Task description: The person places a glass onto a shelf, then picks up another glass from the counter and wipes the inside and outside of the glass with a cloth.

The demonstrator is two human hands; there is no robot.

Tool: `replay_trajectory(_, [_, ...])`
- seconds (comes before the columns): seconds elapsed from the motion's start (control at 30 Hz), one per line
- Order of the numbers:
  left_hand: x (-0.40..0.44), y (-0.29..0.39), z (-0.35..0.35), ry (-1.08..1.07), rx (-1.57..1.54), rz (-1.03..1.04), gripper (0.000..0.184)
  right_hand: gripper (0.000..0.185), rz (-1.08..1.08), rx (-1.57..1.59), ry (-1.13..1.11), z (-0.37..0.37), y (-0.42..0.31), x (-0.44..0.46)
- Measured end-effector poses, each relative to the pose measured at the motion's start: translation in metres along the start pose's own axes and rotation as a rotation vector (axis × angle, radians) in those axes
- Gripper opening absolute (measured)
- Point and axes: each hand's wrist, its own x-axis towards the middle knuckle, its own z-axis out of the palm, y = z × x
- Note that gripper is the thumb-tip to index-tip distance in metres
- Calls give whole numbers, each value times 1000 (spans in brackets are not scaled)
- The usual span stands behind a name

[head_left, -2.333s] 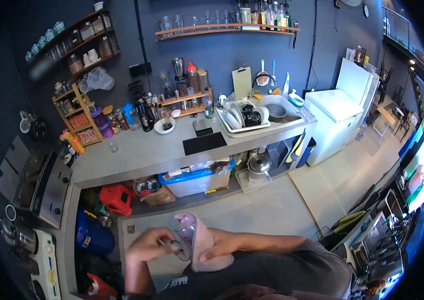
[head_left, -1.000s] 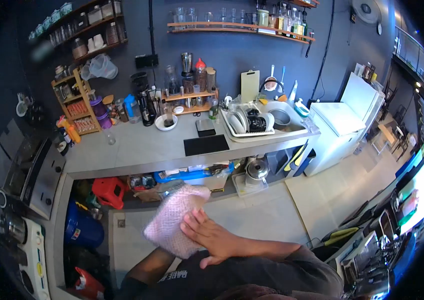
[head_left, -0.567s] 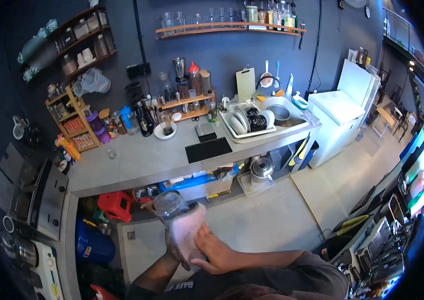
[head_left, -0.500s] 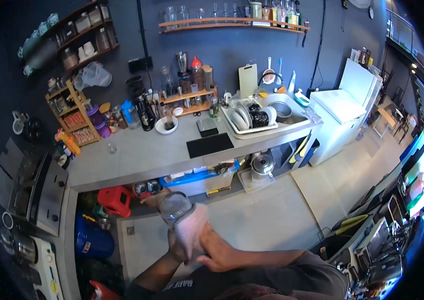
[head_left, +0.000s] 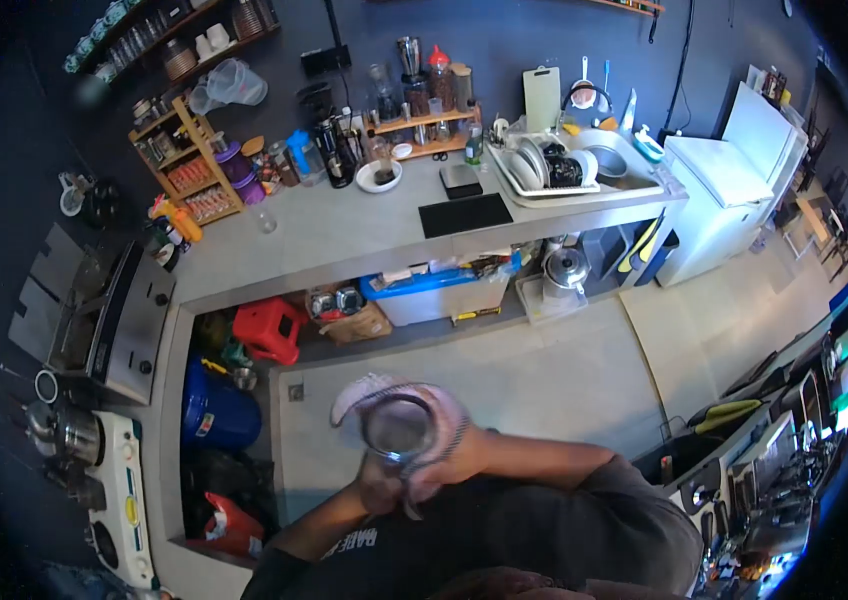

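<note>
A clear glass vessel (head_left: 398, 428) is held in front of my chest, its round rim facing up toward the camera. A pink cloth (head_left: 352, 397) wraps around its left, back and right sides. My right hand (head_left: 459, 455) closes on the cloth against the glass's right side. My left hand (head_left: 378, 484) is wrapped round the lower part of the glass, its fingers partly hidden and blurred.
Beyond is a grey counter (head_left: 289, 240) with a black mat (head_left: 465, 215), a scale and a white bowl. A dish rack (head_left: 544, 185) stands beside the sink. Below are a red stool (head_left: 269, 330), blue drum (head_left: 219, 412) and blue-lidded box (head_left: 434, 300). A stove (head_left: 126, 500) stands left.
The glass has tipped so that its opening faces the camera, and it has moved right and nearer my chest. The cloth now spreads around it. The camera view has shifted downward.
</note>
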Motion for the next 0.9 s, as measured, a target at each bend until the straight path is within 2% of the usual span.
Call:
replay_trajectory(0.07, [-10, -22, -6, -142, 55, 53, 80, 78, -7, 466, 50, -5, -21, 16])
replay_trajectory(0.1, [-21, -19, -13, -152, -37, -118, 81, 83, 177, 732, 48, -4, -24, 14])
replay_trajectory(0.17, [-29, -23, -15, -198, -409, -222, 82, 93, 351, 617, -137, -7, -14, -2])
replay_trajectory(0.2, [-29, -21, -9, -171, -541, -163, 81, 98, 433, 555, -225, -8, -9, -8])
replay_trajectory(0.23, [-28, -18, -3, -152, -673, -100, 81, 99, 228, 316, -90, 3, -6, -13])
replay_trajectory(0.3, [-25, -8, 12, 34, -442, -158, 79, 98, 288, 177, 22, 6, -5, -20])
replay_trajectory(0.33, [-19, -6, 16, 135, -222, -264, 76, 97, 326, 111, 77, 5, -12, -19])
replay_trajectory(0.4, [-4, -1, 27, 226, 301, -149, 63, 86, 396, 39, 89, -19, -43, -2])
replay_trajectory(0.47, [15, 3, 34, 201, 894, 314, 41, 80, 438, 173, 146, -26, -56, 5])
replay_trajectory(0.53, [24, 2, 37, 207, 607, 147, 36, 77, 366, 117, 211, -16, -54, -4])
replay_trajectory(0.6, [20, 18, 52, 148, -14, -103, 56, 80, 219, -89, 187, -2, -47, -19])
replay_trajectory(0.67, [13, 3, 46, 134, -340, 69, 71, 89, 79, -300, 52, 8, -39, -37])
replay_trajectory(0.7, [15, 2, 51, 154, -346, 112, 87, 95, 13, -378, -17, 11, -37, -45])
replay_trajectory(0.73, [18, 0, 55, 87, -466, 198, 89, 95, 37, -358, -116, 5, -33, -47])
replay_trajectory(0.77, [12, -20, 43, 104, -424, 220, 91, 96, 55, -344, -213, -7, -27, -43])
replay_trajectory(0.8, [11, -22, 42, 116, -381, 240, 93, 94, 61, -209, -208, -16, -31, -36])
replay_trajectory(0.9, [-4, -3, 48, 12, 261, 226, 96, 86, 179, 43, -287, -34, -27, -28])
